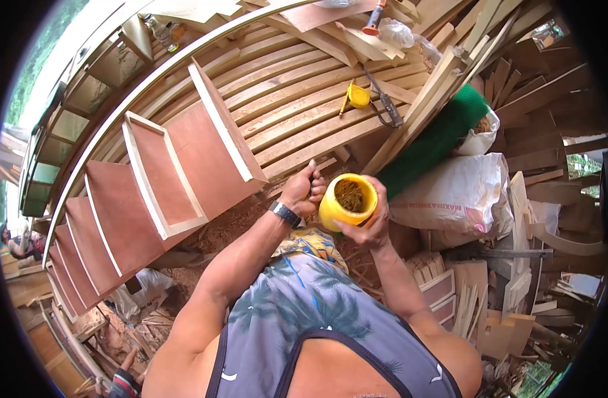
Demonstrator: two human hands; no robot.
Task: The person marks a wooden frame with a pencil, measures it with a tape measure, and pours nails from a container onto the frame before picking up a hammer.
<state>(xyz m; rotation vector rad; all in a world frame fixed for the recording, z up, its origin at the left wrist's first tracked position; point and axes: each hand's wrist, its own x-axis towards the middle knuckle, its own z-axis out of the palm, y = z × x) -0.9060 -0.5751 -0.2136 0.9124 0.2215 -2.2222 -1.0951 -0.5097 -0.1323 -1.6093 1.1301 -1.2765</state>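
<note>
A yellow container [328, 211] is in my right hand [377, 222], its round mouth facing up and brown shredded matter [349, 196] showing inside. My left hand [304, 190], with a dark watch on the wrist, is closed just left of the container's rim; what its fingers hold, if anything, is too small to make out. Beyond both hands, a yellow tape measure [358, 95] and a dark tool [385, 106] lie on the wooden slats [304, 136].
A reddish panel frame [144, 192] with pale ribs stands at left. A green roll [436, 142] and a white sack [450, 196] are at right. An orange-handled tool [374, 20] lies at the top. Another person's arm [127, 365] shows at lower left.
</note>
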